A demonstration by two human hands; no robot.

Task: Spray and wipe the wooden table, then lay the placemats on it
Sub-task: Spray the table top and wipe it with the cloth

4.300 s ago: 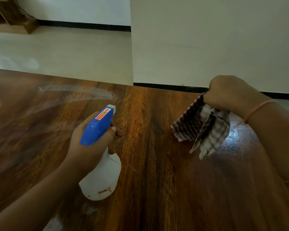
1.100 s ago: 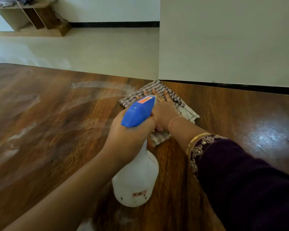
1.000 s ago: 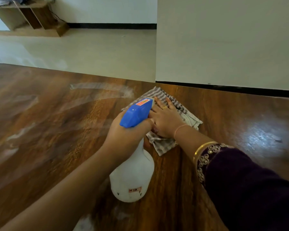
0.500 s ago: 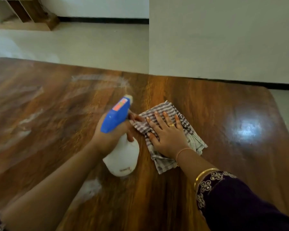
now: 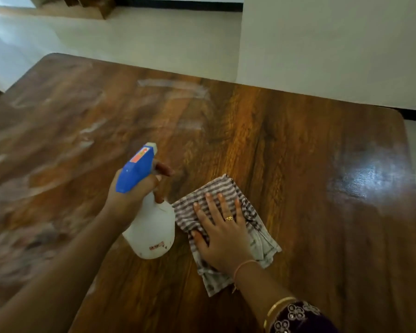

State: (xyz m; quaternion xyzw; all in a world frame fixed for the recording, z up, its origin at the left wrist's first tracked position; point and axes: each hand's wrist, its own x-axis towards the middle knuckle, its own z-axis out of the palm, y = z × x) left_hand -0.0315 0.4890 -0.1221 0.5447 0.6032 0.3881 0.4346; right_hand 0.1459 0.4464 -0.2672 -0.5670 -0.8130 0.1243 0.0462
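My left hand [image 5: 132,195] grips the neck of a white spray bottle [image 5: 151,229] with a blue trigger head, held just above the dark wooden table [image 5: 298,164], nozzle pointing away from me. My right hand [image 5: 222,234] lies flat, fingers spread, pressing a striped and checked cloth [image 5: 262,239] onto the table right beside the bottle. Pale wet streaks [image 5: 178,88] and smears cover the left and far parts of the tabletop. No placemats are in view.
A white wall [image 5: 322,44] stands just beyond the table's far right edge. Pale floor [image 5: 130,39] stretches behind the table, with a low wooden shelf unit [image 5: 94,6] at the far left. A light glare sits on the table's right side.
My right hand has dragged the cloth from the far edge back toward me across the table. My left hand and the bottle have come back with it.
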